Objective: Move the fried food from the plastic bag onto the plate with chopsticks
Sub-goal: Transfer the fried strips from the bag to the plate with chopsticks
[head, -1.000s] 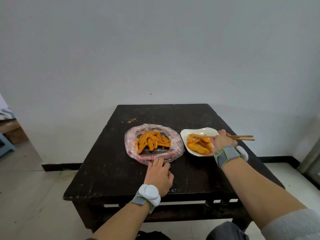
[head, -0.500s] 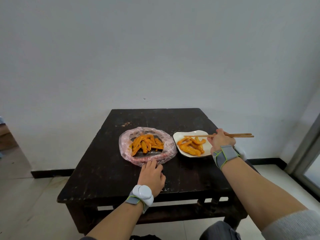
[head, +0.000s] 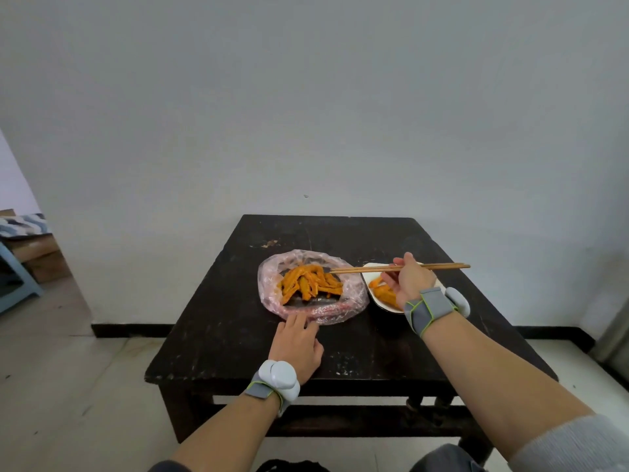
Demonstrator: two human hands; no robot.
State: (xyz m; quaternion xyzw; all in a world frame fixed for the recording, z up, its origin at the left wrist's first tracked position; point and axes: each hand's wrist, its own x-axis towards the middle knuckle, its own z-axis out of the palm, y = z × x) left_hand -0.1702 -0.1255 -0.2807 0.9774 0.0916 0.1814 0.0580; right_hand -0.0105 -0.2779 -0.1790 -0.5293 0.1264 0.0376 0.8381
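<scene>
A person's right hand (head: 410,281) grips a pair of chopsticks (head: 398,268) over a white plate (head: 372,267), their tips reaching left to the edge of a heap of fried food (head: 311,283) in an opened plastic bag (head: 272,277). The strips lie mostly fanned away from the person, across the line of the sticks, so the right hand is the nearer one for the next pick. The left hand (head: 296,342) lies flat, fingers pressed on the bag's near rim. A few pieces (head: 383,294) already sit on the plate, just right of the bag. Both rest on a dark, worn wooden table (head: 221,335) against a bare pale wall, above a tiled floor.
</scene>
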